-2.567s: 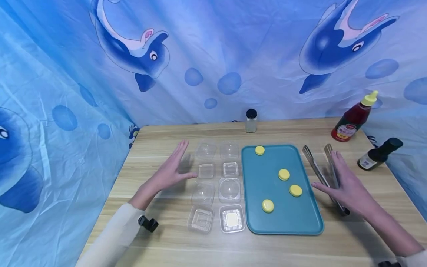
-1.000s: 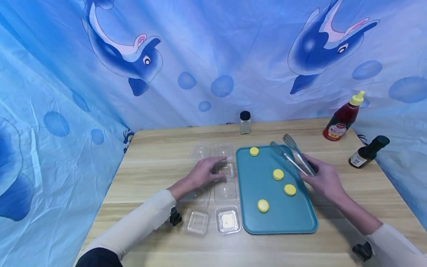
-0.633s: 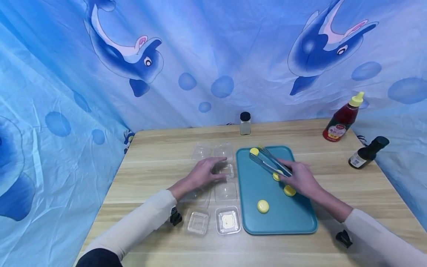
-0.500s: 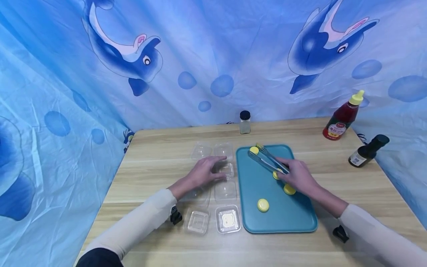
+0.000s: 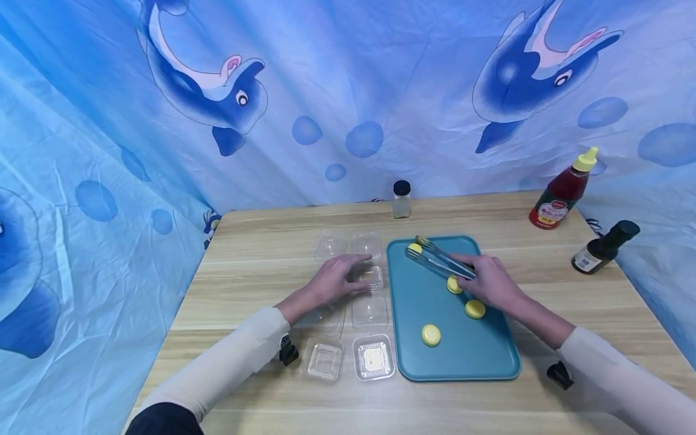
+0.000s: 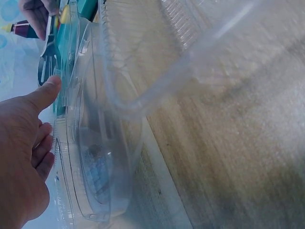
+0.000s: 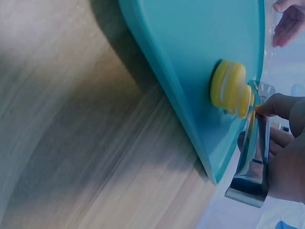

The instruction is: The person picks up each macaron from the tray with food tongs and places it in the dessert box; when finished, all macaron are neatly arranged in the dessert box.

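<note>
Macarons [image 7: 231, 88] and tongs [image 7: 263, 143] about the tray [image 5: 454, 365], at what appears an early stage. All four macarons lie on the tray: the far macaron [image 5: 415, 248] close to its far edge, the middle macaron [image 5: 454, 284] and right macaron [image 5: 475, 309] right of its centre line, the near macaron [image 5: 431, 335] in its near half.

The right hand [image 5: 492, 284], over the tray's right side, grasps the tongs; their arms straddle the far macaron, though firm contact cannot be told. Lifting it is, by this layout, not yet done, and the other three lie outside the tips.

Left of the tray, clear boxes [image 5: 375, 359] stand on the tabletop [image 5: 261, 241], lids laid back. No macaron shows in them, though the left hand [image 5: 336, 283] hides part. Its fingers are relaxed, thumb and forefinger spread about the box [image 5: 374, 277] just beside the tray; whether they touch it is unclear.
</note>
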Demonstrator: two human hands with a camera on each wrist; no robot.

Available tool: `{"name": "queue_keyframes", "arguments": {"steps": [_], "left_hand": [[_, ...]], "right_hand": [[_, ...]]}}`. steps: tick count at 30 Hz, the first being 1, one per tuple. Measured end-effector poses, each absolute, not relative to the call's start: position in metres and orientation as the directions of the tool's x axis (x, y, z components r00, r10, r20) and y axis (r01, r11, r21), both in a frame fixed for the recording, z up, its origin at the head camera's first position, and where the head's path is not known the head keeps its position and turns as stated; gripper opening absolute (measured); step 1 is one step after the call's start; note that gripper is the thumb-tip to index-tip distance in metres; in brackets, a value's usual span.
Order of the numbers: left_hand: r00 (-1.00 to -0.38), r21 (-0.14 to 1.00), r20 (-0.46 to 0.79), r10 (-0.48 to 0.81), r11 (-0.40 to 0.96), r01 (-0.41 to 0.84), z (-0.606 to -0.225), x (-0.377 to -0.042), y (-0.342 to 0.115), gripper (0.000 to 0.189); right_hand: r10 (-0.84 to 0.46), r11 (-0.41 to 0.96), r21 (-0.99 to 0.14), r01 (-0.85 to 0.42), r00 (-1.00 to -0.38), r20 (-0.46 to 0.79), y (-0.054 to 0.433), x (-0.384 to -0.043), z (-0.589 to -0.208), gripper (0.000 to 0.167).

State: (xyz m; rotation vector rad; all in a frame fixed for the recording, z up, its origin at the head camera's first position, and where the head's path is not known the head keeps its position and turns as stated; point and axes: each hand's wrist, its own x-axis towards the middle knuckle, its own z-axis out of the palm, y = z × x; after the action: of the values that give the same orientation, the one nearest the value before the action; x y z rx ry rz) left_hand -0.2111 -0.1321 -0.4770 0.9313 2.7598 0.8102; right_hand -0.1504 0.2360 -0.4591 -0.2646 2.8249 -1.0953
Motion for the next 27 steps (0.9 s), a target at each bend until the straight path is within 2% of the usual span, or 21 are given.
{"name": "queue_keyframes", "arguments": {"steps": [16,27], "left_hand": [[-0.803,0.541,0.066,0.592,0.655,0.528,-0.479,-0.211,-0.132,0.079],[-0.809,0.541,0.051,0.586,0.665,0.515,-0.478,-0.210,-0.132,0.083]], "right_hand": [[-0.288,0.716,-0.649,-0.258,-0.956,0.062,0.242,-0.159,-0.456,0.057],[-0.492,0.605,-0.683,-0.409,-0.866,0.084,0.214,-0.166,-0.434,0.055]]}}
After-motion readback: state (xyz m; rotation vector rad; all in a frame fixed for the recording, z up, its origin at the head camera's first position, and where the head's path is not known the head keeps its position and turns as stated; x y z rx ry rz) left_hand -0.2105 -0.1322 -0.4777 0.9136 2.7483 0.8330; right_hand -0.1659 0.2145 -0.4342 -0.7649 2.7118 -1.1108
